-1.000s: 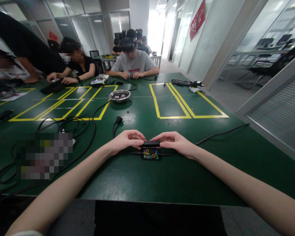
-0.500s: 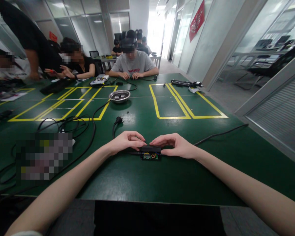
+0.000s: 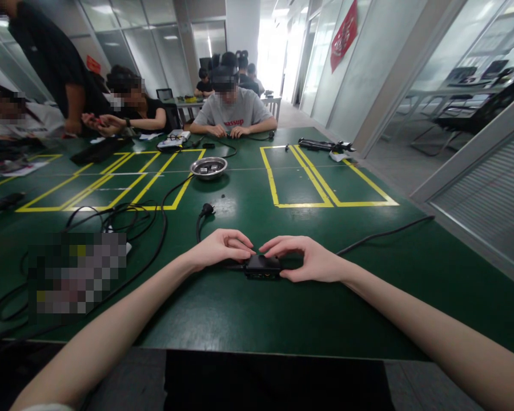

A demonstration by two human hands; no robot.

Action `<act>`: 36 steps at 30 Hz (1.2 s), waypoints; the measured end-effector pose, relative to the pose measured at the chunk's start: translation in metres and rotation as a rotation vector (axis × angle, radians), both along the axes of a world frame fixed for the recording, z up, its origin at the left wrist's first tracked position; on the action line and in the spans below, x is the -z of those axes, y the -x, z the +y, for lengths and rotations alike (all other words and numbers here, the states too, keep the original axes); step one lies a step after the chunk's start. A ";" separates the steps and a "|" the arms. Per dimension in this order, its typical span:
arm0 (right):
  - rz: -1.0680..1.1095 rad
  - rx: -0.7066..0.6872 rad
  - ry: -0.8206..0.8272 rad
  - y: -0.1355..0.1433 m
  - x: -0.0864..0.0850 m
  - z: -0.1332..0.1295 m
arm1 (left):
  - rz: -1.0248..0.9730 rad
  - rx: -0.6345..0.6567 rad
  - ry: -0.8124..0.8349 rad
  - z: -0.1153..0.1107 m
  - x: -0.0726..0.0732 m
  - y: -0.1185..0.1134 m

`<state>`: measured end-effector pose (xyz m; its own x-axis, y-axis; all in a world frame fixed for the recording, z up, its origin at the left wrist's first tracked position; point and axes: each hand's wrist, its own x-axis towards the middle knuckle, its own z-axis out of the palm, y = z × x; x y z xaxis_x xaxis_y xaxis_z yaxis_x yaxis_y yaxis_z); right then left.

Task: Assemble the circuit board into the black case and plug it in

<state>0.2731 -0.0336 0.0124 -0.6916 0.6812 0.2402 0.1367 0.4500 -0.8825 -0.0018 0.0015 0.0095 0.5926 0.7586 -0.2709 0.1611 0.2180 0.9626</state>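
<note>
A small black case (image 3: 262,264) rests on the green table (image 3: 197,319) in front of me, its black cover over most of the circuit board. A narrow strip of the board shows at the near edge. My left hand (image 3: 223,249) touches the cover's left end with thumb and fingers curled. At the right end, my right hand (image 3: 306,258) has its fingertips at the far edge and its thumb at the near right corner. Dark cables run out from both sides of the case, partly behind my hands.
A black plug (image 3: 207,209) lies beyond my left hand. Farther back stands a metal bowl (image 3: 208,168) with small metal parts. Coiled cables (image 3: 132,220) lie at left, and a cable (image 3: 381,233) at right. People sit across the table; one stands at left.
The black cover has tilted down over the circuit board, which was showing before. My right thumb has moved slightly nearer to me. At the left, the standing person and a seated person's hands have moved.
</note>
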 end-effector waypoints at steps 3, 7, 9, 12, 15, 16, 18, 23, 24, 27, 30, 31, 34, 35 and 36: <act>-0.029 -0.016 -0.086 0.001 -0.001 -0.001 | 0.036 -0.003 -0.029 -0.001 0.000 0.000; -0.061 -0.047 -0.152 0.002 0.000 -0.001 | 0.032 0.013 -0.060 -0.002 0.001 0.000; -0.067 -0.058 -0.167 0.003 0.001 -0.002 | 0.024 0.021 -0.067 -0.001 0.001 0.000; -0.073 -0.062 -0.183 0.004 0.001 -0.003 | 0.029 0.031 -0.078 -0.002 0.000 -0.001; -0.094 -0.058 -0.202 0.004 0.001 -0.003 | 0.057 0.036 -0.116 -0.004 -0.002 -0.002; -0.102 -0.057 -0.207 0.004 0.001 -0.003 | 0.070 0.036 -0.134 -0.005 -0.003 -0.002; -0.112 -0.057 -0.213 0.004 0.001 -0.003 | 0.094 0.037 -0.168 -0.007 -0.005 -0.003; -0.137 -0.043 -0.221 0.004 0.000 -0.003 | 0.123 0.049 -0.245 -0.009 -0.007 -0.004; -0.157 -0.039 -0.223 0.004 -0.001 -0.004 | 0.126 0.052 -0.262 -0.010 -0.006 -0.005; -0.233 -0.027 -0.258 0.004 -0.005 -0.007 | 0.161 0.066 -0.329 -0.012 -0.005 -0.006; -0.334 -0.021 -0.376 0.007 -0.005 -0.011 | 0.202 0.068 -0.378 -0.015 -0.005 -0.007; -0.365 -0.013 -0.428 0.008 -0.004 -0.011 | 0.208 0.068 -0.385 -0.015 -0.004 -0.007; -0.411 0.024 -0.561 0.013 0.003 -0.011 | 0.231 0.084 -0.431 -0.018 -0.004 -0.007; -0.411 0.036 -0.589 0.014 0.006 -0.010 | 0.251 0.096 -0.471 -0.019 -0.005 -0.007; -0.406 0.050 -0.605 0.015 0.009 -0.009 | 0.279 0.108 -0.539 -0.020 -0.005 -0.006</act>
<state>0.2582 -0.0429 0.0038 -0.7779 0.5433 0.3156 0.4335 0.8277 -0.3564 0.0045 -0.0181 0.0144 0.6358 0.7715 -0.0223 0.4169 -0.3190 0.8511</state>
